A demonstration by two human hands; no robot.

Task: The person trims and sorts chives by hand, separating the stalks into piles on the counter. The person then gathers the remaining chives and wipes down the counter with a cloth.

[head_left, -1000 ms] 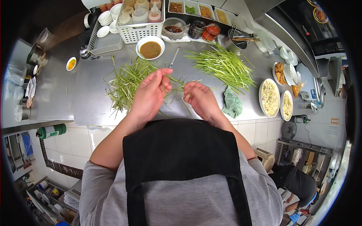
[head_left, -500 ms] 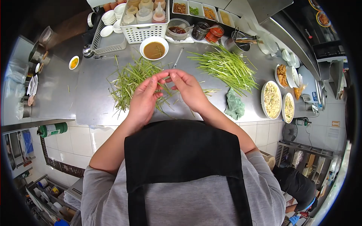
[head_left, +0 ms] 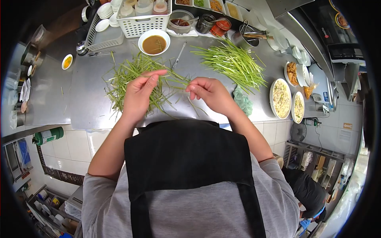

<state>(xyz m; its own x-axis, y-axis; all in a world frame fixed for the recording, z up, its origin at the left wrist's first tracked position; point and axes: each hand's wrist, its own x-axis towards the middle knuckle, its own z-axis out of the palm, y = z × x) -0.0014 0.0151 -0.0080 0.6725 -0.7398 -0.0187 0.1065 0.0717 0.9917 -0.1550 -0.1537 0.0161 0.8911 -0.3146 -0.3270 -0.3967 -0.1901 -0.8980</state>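
A loose, tangled heap of thin green chive stalks (head_left: pixel 135 85) lies on the steel counter. My left hand (head_left: pixel 139 93) is over its right side, forefinger stretched out and thumb pressed close to it; what lies between them is unclear. To the right, my right hand (head_left: pixel 210 93) pinches a thin chive stalk (head_left: pixel 180 81) between thumb and fingertips, with the stalk reaching left toward the heap. Beyond that hand lies a neater bundle of chives (head_left: pixel 232 65), stalks mostly aligned. A crumpled green plastic bag (head_left: pixel 242 101) sits just below the bundle.
Behind the heap stand a bowl of brown sauce (head_left: pixel 154 44) and a white basket of bottles (head_left: pixel 145 25). A slim utensil (head_left: pixel 179 54) lies between heap and bundle. Two oval dishes of food (head_left: pixel 280 99) are at right. Another person (head_left: pixel 305 190) is at lower right.
My hands, close together at the fingertips before, have drawn apart. The right hand has moved right and down with the stalk; the left has shifted slightly left. The whole view has shifted a little.
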